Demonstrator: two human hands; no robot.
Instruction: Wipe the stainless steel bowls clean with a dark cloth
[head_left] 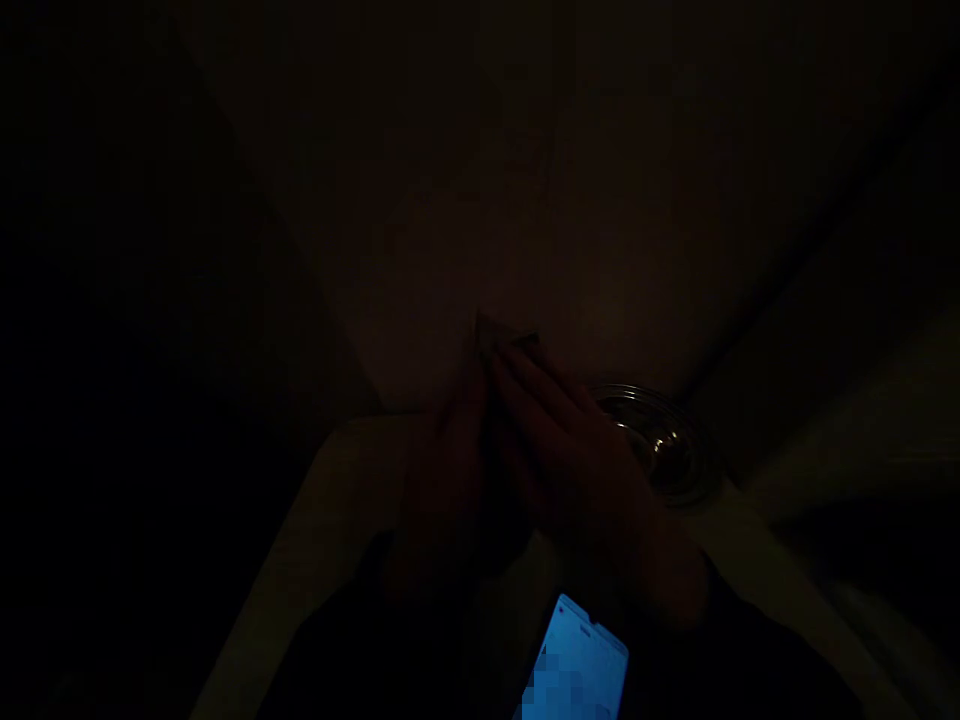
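Observation:
The scene is very dark. My right hand (562, 430) reaches in from the lower right, its fingers long and pressed together over a thin, folded-looking piece (501, 330) with a pointed corner. Whether that piece is paper or cloth is too dark to tell. Close against it on the other side is my left hand (454, 440), closed, with most of its fingers lost in shadow. Both hands meet at the piece, above the near part of a pale table (300, 540).
A lit phone (581, 650) lies below the hands, its screen glowing blue. Right of my right hand sits a shiny round metal dish (694, 470) with something glinting inside. A large pale surface (487, 200) rises or stretches beyond the hands. Both sides fade into black.

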